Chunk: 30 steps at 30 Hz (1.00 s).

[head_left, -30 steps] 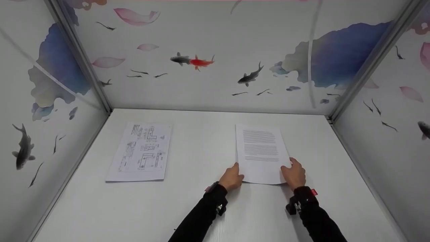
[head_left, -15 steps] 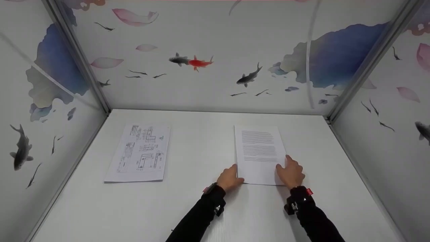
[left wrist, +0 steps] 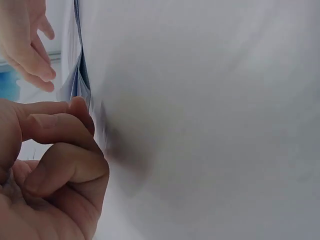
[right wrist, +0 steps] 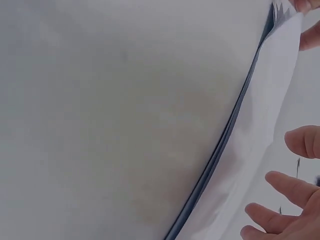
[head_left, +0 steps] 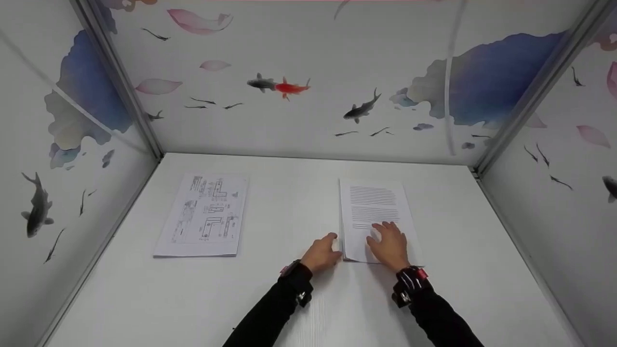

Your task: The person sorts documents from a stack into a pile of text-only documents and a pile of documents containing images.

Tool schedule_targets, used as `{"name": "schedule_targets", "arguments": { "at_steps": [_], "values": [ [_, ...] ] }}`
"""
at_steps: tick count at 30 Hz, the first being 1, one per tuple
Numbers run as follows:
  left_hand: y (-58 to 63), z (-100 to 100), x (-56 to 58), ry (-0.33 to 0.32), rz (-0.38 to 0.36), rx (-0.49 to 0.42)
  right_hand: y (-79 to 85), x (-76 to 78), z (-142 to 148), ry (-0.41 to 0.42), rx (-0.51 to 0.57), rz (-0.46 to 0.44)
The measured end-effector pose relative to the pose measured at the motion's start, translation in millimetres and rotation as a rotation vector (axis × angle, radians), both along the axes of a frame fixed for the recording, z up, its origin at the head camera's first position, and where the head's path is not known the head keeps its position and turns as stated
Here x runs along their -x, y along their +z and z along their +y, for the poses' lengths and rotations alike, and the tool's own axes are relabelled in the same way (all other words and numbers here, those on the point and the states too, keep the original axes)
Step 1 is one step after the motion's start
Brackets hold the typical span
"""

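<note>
A stack of printed text pages (head_left: pixel 354 246) lies on the right half of the white table. Over its lower part is my right hand (head_left: pixel 391 246), fingers spread above the page; the right wrist view shows its thumb and fingers (right wrist: pixel 290 187) apart from one another. My left hand (head_left: pixel 320 254) is at the stack's bottom left corner, thumb tip right at the edge. Its fingers (left wrist: pixel 65 165) are curled in the left wrist view, and the sheet corners (left wrist: pixel 79 82) stand slightly fanned beside them. I cannot tell whether that hand pinches any sheets.
Another stack of sheets (head_left: pixel 205 212), with technical drawings on top, lies on the left of the white table (head_left: pixel 289 202). Walls printed with fish and petals (head_left: pixel 308 62) close in the table at the back and both sides.
My right hand has left the stack's lower right edge and moved left over the page. The left hand has shifted slightly left, and the stack's bottom left corner looks less even.
</note>
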State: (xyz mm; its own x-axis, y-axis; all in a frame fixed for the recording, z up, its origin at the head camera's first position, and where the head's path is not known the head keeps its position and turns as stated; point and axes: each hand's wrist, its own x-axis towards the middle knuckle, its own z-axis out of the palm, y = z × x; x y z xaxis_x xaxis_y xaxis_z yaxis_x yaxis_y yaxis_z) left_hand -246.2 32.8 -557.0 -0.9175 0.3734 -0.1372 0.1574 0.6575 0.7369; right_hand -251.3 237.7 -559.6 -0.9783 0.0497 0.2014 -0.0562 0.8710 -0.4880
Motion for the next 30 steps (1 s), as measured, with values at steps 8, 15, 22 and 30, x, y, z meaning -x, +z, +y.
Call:
{"name": "schedule_targets", "arguments": {
  "at_steps": [8,15,22,30],
  "values": [
    [1.6,-25,4.6,-0.003,-0.04,-0.104,0.0,-3.1,-26,0.114,0.08,0.042],
    [0.9,-47,7.4,-0.003,-0.017,-0.162,0.0,-7.1,-34,0.146,0.122,0.051],
    [2.9,-73,14.8,0.071,-0.001,-0.169,0.9,-9.5,-42,0.173,0.15,0.014],
    [5.3,-113,21.6,0.211,0.027,-0.211,2.1,-10.9,-50,0.21,0.248,-0.042]
  ]
}}
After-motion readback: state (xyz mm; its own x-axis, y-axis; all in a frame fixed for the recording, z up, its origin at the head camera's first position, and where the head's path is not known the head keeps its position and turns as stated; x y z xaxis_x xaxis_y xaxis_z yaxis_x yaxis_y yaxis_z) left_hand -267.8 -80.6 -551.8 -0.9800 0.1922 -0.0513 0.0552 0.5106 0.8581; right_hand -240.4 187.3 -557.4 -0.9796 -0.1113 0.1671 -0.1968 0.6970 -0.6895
